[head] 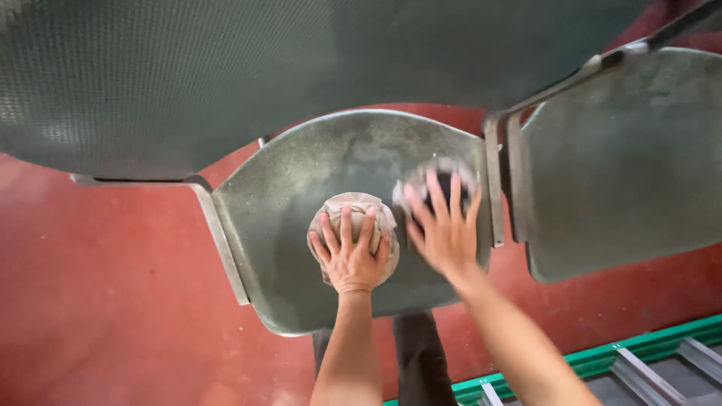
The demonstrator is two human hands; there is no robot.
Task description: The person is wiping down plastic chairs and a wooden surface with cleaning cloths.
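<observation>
Head view, looking straight down over a row of grey moulded seats above a red floor (98,301).

Left hand (351,252): palm down, fingers spread flat over a bunched beige cloth (353,207). The cloth lies at the middle of the centre seat (301,195), pressed between palm and seat pan. Fingers lie apart on top of the wad and are not curled round it.

Right hand (444,225): blurred. Fingers fanned open over a second cloth (440,177), pale at its edges with a dark middle, on the right part of the same seat, a little farther than the beige one. Cannot tell whether the hand grips this cloth or only presses on it.

The two cloths sit near each other, with a narrow gap of seat between them.

Seat surface dull, mottled and dusty-looking, with a paler smudged patch on its far part. A metal frame bar (492,188) separates it from the right seat (624,158), equally dull. A large dark textured seat back (226,68) fills the far left of the view.

Near right corner: a green metal frame (602,357) with grey cross rails.
</observation>
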